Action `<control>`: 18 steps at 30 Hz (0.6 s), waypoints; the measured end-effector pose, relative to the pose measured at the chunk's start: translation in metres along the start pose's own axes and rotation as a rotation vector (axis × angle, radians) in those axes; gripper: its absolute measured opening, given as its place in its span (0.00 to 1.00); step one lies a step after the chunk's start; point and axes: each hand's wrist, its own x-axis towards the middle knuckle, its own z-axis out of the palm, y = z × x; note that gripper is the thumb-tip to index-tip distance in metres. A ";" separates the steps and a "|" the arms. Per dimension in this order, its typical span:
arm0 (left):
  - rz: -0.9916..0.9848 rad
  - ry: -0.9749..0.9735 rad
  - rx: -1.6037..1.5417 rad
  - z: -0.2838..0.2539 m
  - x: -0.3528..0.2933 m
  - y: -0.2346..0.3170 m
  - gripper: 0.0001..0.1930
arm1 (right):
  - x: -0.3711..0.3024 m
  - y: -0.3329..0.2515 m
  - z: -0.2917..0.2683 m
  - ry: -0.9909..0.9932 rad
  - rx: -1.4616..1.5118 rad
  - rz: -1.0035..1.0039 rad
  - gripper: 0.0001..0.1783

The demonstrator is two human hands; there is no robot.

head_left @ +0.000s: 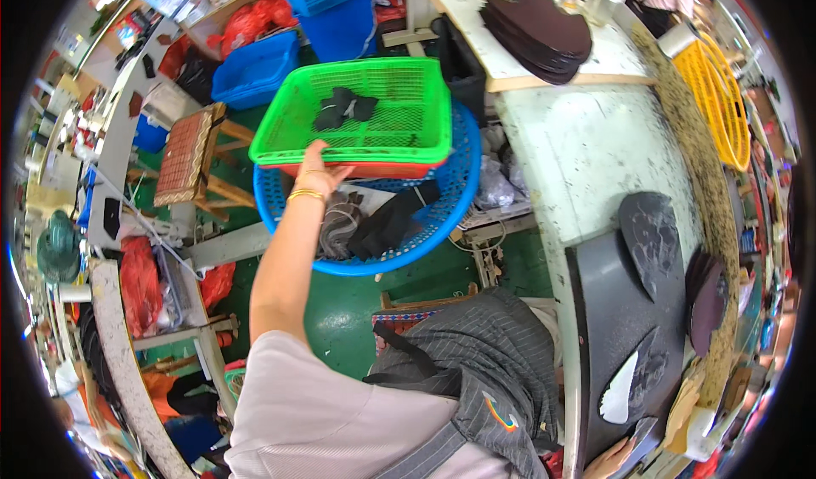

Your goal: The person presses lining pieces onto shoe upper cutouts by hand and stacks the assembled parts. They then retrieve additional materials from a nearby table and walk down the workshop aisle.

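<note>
My left hand (320,174) is closed on the near rim of a green plastic basket (395,153), with the thumb laid over the edge. In it sits a small bundle of dark cut pieces (343,108). A red basket (387,170) is nested beneath the green one, and both sit over a large round blue basket (463,215) holding black and grey bundled pieces (387,224). At the lower right, my right hand (609,462) lies partly in view on a black board (599,309), fingers stretched out against a grey flat piece (644,432).
Dark cut sheets (650,232) and a white piece (619,390) lie on the board. A brown stack (540,33) occupies the far bench (595,156). Left of the baskets stands a wooden stool (187,156); blue tubs (255,71) are behind. A yellow basket (710,96) is far right.
</note>
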 end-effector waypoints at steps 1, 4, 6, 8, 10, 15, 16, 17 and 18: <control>0.004 -0.075 -0.020 -0.012 0.012 0.013 0.25 | 0.002 0.034 0.019 -0.065 0.151 -0.024 0.23; -0.048 -0.057 -0.081 -0.020 -0.031 0.050 0.19 | 0.002 0.011 0.008 -0.094 0.189 0.063 0.22; 0.138 -0.169 -0.029 -0.041 -0.053 0.069 0.16 | 0.003 -0.004 -0.003 -0.087 0.207 0.059 0.19; 0.214 -0.161 0.011 -0.045 -0.085 0.091 0.18 | 0.001 -0.003 -0.004 -0.084 0.201 0.069 0.20; 0.267 -0.094 0.023 -0.049 -0.108 0.108 0.22 | -0.001 0.001 -0.002 -0.081 0.193 0.064 0.20; 0.346 0.012 0.019 -0.063 -0.106 0.122 0.16 | 0.005 -0.004 -0.008 -0.090 0.162 0.046 0.19; 0.350 0.041 0.017 -0.061 -0.102 0.120 0.15 | 0.006 -0.003 -0.007 -0.099 0.149 0.024 0.18; 0.361 0.100 -0.005 -0.058 -0.099 0.115 0.14 | 0.007 -0.002 -0.007 -0.107 0.135 0.000 0.18; 0.375 0.105 0.001 -0.056 -0.094 0.108 0.14 | 0.007 -0.004 -0.009 -0.124 0.141 0.012 0.19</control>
